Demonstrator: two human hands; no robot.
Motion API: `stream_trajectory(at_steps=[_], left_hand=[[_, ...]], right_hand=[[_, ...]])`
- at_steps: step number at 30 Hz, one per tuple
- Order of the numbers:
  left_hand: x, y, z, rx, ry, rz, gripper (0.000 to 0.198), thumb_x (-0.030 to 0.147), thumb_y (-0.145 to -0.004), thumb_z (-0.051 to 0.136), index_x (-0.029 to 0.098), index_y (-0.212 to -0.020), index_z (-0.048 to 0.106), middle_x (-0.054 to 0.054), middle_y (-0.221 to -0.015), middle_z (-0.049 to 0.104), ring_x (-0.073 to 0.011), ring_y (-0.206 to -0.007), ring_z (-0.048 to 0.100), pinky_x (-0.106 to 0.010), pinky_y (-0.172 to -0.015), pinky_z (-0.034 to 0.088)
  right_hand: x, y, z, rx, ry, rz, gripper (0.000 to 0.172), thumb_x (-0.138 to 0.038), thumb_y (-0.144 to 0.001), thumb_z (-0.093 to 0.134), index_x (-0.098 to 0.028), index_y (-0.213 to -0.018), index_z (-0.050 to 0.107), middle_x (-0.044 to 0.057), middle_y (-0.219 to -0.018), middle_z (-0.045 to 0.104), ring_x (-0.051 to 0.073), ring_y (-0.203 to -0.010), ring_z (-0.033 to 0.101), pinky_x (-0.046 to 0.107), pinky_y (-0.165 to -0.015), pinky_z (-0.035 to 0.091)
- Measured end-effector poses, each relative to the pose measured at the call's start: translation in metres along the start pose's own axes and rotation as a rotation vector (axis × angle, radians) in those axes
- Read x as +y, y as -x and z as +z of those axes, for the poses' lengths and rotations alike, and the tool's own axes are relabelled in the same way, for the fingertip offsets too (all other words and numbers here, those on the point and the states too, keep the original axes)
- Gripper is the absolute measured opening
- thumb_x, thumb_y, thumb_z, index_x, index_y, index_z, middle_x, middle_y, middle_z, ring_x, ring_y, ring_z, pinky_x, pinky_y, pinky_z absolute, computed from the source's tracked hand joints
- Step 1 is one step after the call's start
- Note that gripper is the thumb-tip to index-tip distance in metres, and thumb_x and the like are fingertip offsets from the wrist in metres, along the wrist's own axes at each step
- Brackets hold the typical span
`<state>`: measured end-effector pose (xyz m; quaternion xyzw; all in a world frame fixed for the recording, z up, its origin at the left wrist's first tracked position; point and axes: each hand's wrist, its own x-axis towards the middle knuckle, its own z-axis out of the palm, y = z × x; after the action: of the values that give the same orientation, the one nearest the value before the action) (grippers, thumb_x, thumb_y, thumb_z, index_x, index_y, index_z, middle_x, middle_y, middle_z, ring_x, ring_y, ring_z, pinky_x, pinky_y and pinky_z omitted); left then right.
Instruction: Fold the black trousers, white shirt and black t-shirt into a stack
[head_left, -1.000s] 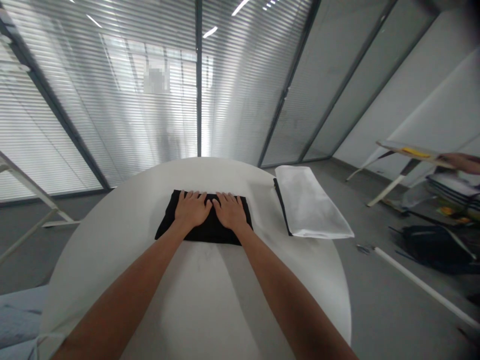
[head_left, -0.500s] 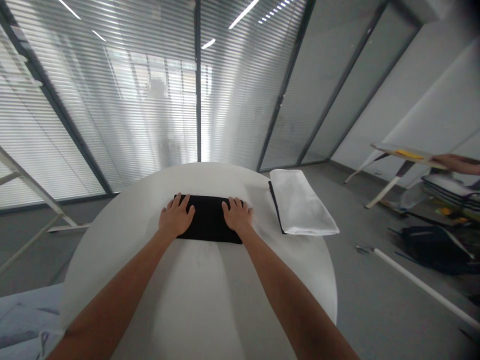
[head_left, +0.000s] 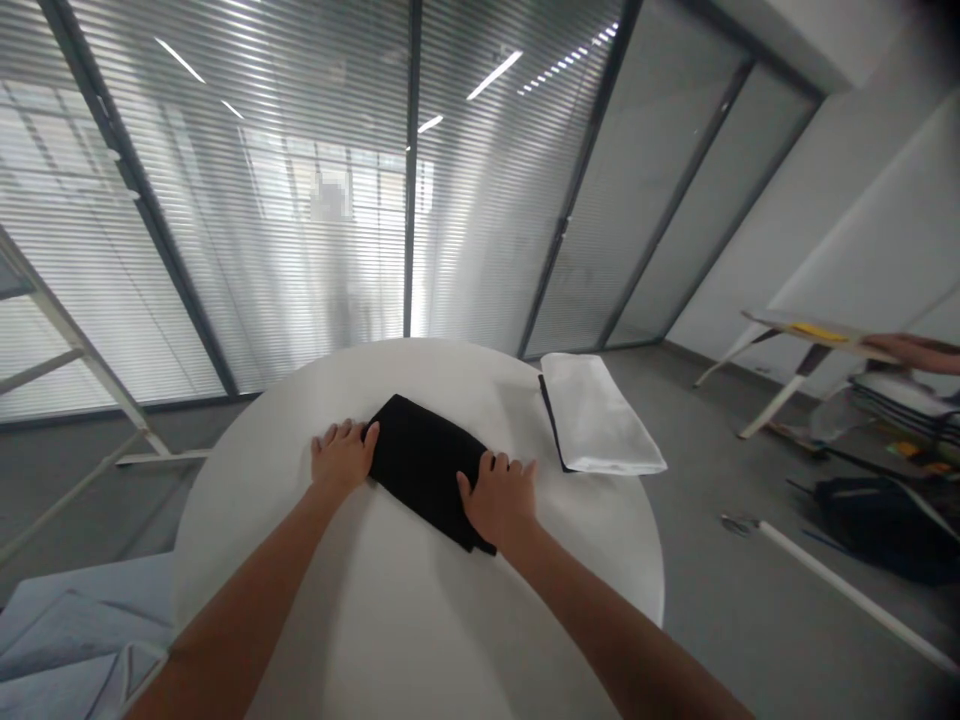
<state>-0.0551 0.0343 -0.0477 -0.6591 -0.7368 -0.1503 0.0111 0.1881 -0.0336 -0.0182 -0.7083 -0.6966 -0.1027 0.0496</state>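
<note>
A folded black cloth (head_left: 424,460) lies slantwise on the round white table, its left end farther from me and its right end nearer. My left hand (head_left: 343,462) rests at the left end, mostly beside the cloth, with fingers apart and the thumb at its edge. Over the right end lies my right hand (head_left: 502,500), palm down, fingers spread past the edge and thumb on the fabric. That hand hides part of the right end. Farther right, a folded white cloth or sheet (head_left: 600,415) with a dark layer showing along its left side overhangs the table edge.
The round table (head_left: 375,640) stands before glass panels with blinds (head_left: 322,260). A white frame (head_left: 82,350) is at left, and pale sheets (head_left: 82,620) lie low left. At right are a white pole (head_left: 855,590), a dark bag (head_left: 877,525), and another person's hand (head_left: 907,350) beside a table (head_left: 795,325).
The black cloth has turned clockwise, its right end swinging toward me. My right hand has moved nearer and rightward with that end; my left hand has slid off toward the left edge.
</note>
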Motion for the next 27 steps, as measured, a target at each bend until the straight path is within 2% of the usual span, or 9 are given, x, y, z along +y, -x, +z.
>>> stream_trajectory(at_steps=[3, 6, 9, 12, 14, 19, 21, 24, 27], left_hand=[[0.001, 0.003, -0.002, 0.017, -0.001, -0.02, 0.053, 0.045, -0.099, 0.02, 0.024, -0.126, 0.06, -0.012, -0.143, 0.051, -0.0311, -0.131, 0.043, -0.054, -0.105, 0.03], [0.002, 0.006, -0.003, 0.029, -0.005, -0.025, 0.049, 0.04, -0.099, 0.021, 0.023, -0.123, 0.061, -0.011, -0.142, 0.053, -0.0281, -0.131, 0.045, -0.05, -0.106, 0.029], [0.001, 0.007, -0.005, 0.035, 0.003, -0.029, 0.048, 0.038, -0.099, 0.023, 0.022, -0.121, 0.063, -0.011, -0.141, 0.054, -0.0274, -0.13, 0.045, -0.049, -0.106, 0.029], [0.002, 0.005, -0.006, 0.049, 0.007, -0.027, 0.046, 0.037, -0.098, 0.025, 0.022, -0.118, 0.064, -0.011, -0.138, 0.056, -0.0279, -0.127, 0.048, -0.048, -0.104, 0.031], [0.002, 0.004, -0.006, 0.067, 0.006, -0.032, 0.045, 0.036, -0.098, 0.026, 0.021, -0.116, 0.065, -0.011, -0.134, 0.059, -0.0286, -0.122, 0.05, -0.048, -0.102, 0.033], [0.002, 0.002, -0.008, 0.079, 0.026, -0.037, 0.045, 0.037, -0.097, 0.027, 0.021, -0.114, 0.066, -0.011, -0.131, 0.061, -0.0285, -0.119, 0.053, -0.047, -0.101, 0.034], [0.001, 0.001, -0.007, 0.079, 0.035, -0.044, 0.044, 0.037, -0.097, 0.029, 0.022, -0.113, 0.066, -0.011, -0.131, 0.061, -0.0287, -0.119, 0.052, -0.047, -0.101, 0.034], [0.0, -0.001, -0.005, 0.096, 0.049, -0.037, 0.042, 0.037, -0.096, 0.03, 0.022, -0.113, 0.066, -0.011, -0.131, 0.061, -0.0294, -0.119, 0.052, -0.048, -0.1, 0.035], [-0.001, -0.003, -0.003, 0.106, 0.053, -0.038, 0.043, 0.036, -0.096, 0.03, 0.021, -0.114, 0.066, -0.012, -0.127, 0.062, -0.0297, -0.117, 0.053, -0.048, -0.1, 0.035]], right_hand=[[0.007, 0.024, -0.013, -0.09, 0.006, -0.021, 0.059, -0.059, -0.092, 0.037, -0.011, -0.118, 0.059, 0.024, -0.108, 0.063, 0.036, -0.094, 0.063, 0.052, -0.086, 0.04], [0.023, 0.027, -0.025, -0.262, -0.048, -0.007, 0.061, -0.065, -0.09, 0.037, -0.016, -0.121, 0.056, 0.021, -0.104, 0.065, 0.034, -0.087, 0.067, 0.044, -0.073, 0.046], [0.044, 0.009, -0.035, -0.465, -0.082, -0.029, 0.063, -0.068, -0.088, 0.038, -0.017, -0.118, 0.059, 0.019, -0.098, 0.069, 0.035, -0.094, 0.067, 0.044, -0.075, 0.047], [0.057, -0.019, -0.041, -0.51, -0.05, -0.106, 0.059, -0.067, -0.086, 0.046, -0.017, -0.11, 0.065, 0.019, -0.105, 0.069, 0.036, -0.101, 0.066, 0.044, -0.08, 0.047], [0.054, -0.041, -0.044, -0.487, -0.09, -0.167, 0.05, -0.06, -0.089, 0.045, -0.018, -0.108, 0.066, 0.018, -0.108, 0.07, 0.033, -0.103, 0.065, 0.042, -0.082, 0.046], [0.004, -0.097, -0.042, -0.335, -0.263, -0.284, 0.053, -0.055, -0.094, 0.038, -0.017, -0.124, 0.059, 0.017, -0.125, 0.063, 0.029, -0.115, 0.059, 0.04, -0.092, 0.044], [-0.024, -0.114, -0.034, -0.28, -0.293, -0.234, 0.06, -0.06, -0.093, 0.036, -0.016, -0.13, 0.054, 0.02, -0.13, 0.058, 0.033, -0.118, 0.056, 0.044, -0.093, 0.043], [-0.065, -0.124, -0.016, -0.191, -0.324, -0.238, 0.06, -0.06, -0.094, 0.032, -0.019, -0.134, 0.051, 0.018, -0.134, 0.055, 0.035, -0.122, 0.051, 0.05, -0.095, 0.041], [-0.093, -0.116, 0.006, -0.077, -0.32, -0.219, 0.051, -0.052, -0.097, 0.028, -0.022, -0.131, 0.053, 0.017, -0.128, 0.058, 0.033, -0.118, 0.052, 0.053, -0.095, 0.038]])
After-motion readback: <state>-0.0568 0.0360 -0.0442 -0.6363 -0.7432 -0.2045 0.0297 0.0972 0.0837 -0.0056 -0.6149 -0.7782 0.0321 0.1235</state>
